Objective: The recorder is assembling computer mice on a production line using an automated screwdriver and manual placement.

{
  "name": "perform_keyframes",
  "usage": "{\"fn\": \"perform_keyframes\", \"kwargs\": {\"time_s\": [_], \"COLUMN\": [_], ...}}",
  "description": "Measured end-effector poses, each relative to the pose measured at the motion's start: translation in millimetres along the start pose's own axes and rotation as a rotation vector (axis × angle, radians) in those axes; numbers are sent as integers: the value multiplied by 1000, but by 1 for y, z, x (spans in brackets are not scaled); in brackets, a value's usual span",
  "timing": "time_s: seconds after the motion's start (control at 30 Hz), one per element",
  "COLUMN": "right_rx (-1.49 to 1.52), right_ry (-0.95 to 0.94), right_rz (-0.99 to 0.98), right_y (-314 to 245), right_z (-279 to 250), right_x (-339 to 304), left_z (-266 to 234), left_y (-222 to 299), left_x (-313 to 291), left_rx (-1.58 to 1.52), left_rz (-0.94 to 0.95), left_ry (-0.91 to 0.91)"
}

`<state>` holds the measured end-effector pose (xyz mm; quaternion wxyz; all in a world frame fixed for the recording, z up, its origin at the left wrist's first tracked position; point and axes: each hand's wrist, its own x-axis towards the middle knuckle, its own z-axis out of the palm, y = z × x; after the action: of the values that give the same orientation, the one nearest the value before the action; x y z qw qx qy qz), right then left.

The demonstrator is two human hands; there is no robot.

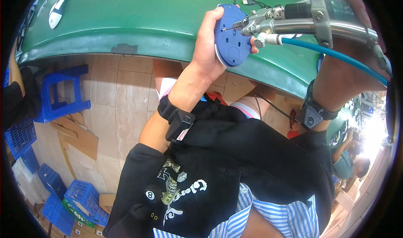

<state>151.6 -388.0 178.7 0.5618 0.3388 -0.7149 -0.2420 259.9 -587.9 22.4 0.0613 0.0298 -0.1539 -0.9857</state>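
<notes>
In my left hand (208,42) is a computer mouse (233,49) with a dark blue underside and a pale edge. My thumb is on its near-left side, and fingertips show at its right edge. A metal powered screwdriver (289,24) with a blue hose comes in from the right, its thin tip at the mouse's underside. Around the screwdriver's rear, at the upper right, my right hand (357,7) is closed; the tool hides part of it. Behind the mouse lies a dark cable with a USB plug (248,2) on the green table (159,23).
A white and dark mouse (57,13) lies at the table's far left. On the floor stand a blue stool (63,93), cardboard pieces (79,139) and blue crates (86,198). Another person's arm (16,72) shows at the left rim, and a person (350,162) sits at the far right.
</notes>
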Motion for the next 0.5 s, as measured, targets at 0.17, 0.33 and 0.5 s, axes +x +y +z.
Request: {"fn": "perform_keyframes", "kwargs": {"time_s": [0.17,0.33,0.5], "right_rx": [184,724,1181], "right_ry": [169,255,309], "right_rz": [0,215,362], "right_y": [-8,-22,-34], "right_z": [4,2,-4], "right_x": [6,9,23], "left_z": [1,4,2], "left_y": [-1,-3,-4], "left_x": [1,2,1], "left_rx": [-21,58,84], "left_rz": [0,32,26], "left_ry": [-15,45,80]}}
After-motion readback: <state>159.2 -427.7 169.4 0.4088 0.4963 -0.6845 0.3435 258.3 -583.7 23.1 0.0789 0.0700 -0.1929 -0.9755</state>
